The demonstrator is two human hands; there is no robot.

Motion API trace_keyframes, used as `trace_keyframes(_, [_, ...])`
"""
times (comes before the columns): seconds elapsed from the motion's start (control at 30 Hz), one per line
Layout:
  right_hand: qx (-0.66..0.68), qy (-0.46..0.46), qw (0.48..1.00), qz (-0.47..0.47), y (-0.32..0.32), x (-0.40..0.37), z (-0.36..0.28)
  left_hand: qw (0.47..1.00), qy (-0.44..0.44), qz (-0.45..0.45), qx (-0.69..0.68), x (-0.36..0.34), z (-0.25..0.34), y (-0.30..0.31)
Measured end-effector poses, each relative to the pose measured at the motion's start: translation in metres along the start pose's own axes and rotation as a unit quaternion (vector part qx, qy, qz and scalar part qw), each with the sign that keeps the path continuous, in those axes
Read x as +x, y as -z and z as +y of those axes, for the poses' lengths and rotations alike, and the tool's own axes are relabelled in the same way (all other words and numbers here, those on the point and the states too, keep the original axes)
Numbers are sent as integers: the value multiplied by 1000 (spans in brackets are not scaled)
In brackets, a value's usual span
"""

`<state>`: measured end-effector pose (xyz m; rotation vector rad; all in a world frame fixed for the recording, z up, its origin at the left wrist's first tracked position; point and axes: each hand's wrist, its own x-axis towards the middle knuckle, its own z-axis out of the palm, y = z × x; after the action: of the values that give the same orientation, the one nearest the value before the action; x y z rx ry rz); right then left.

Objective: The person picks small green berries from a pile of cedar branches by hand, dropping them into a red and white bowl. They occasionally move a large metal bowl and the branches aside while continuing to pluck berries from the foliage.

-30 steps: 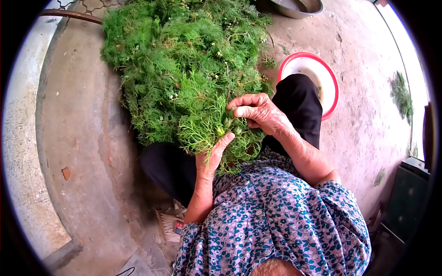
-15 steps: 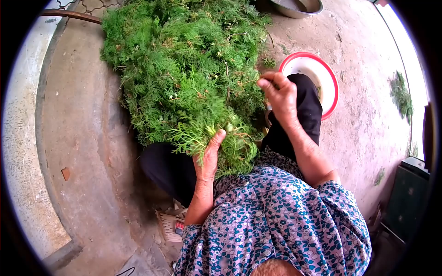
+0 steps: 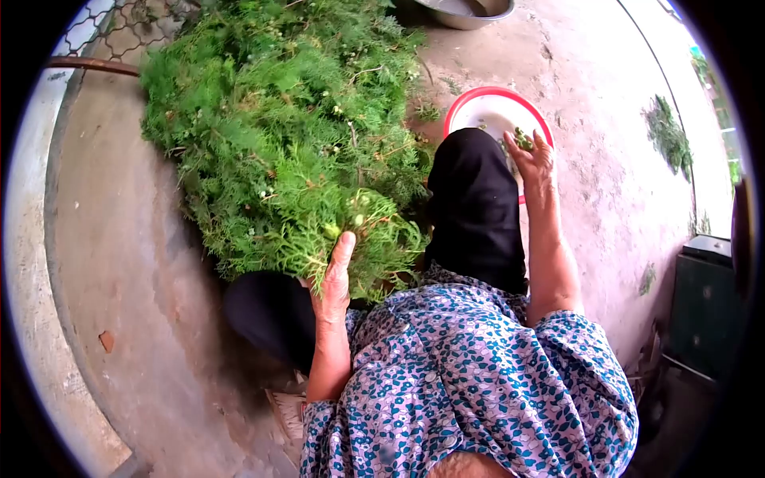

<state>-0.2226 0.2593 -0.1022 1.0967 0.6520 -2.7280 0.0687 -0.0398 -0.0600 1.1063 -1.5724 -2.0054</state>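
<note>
My left hand (image 3: 333, 283) is closed around a leafy green sprig (image 3: 366, 239) with a few pale round cones, thumb on top, at the near edge of the big heap of green branches (image 3: 271, 119). Over the right part of a white basin with a red rim (image 3: 498, 93), my right hand (image 3: 535, 158) has its fingers spread. Small green pieces (image 3: 523, 139) show in the basin beside those fingers. My knee hides the basin's lower left part.
A metal bowl (image 3: 470, 14) stands at the top. Loose green sprigs (image 3: 668, 135) lie on the floor at the right, near a dark green box (image 3: 700, 311). A curved brown rod (image 3: 96, 65) is at the upper left.
My right hand has moved from the heap's edge to the right, over the basin, and its fingers have opened. My left hand still holds the sprig. The whole view has shifted slightly.
</note>
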Motion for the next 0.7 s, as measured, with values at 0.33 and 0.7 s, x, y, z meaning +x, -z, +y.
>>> trace_keyframes(0.33, [-143, 81, 986, -3, 101, 113, -58, 996, -36, -58, 57, -11, 34, -16])
trace_keyframes(0.7, [-572, 282, 541, -548, -66, -215, 149, 963, -165, -71, 200, -29, 66, -45])
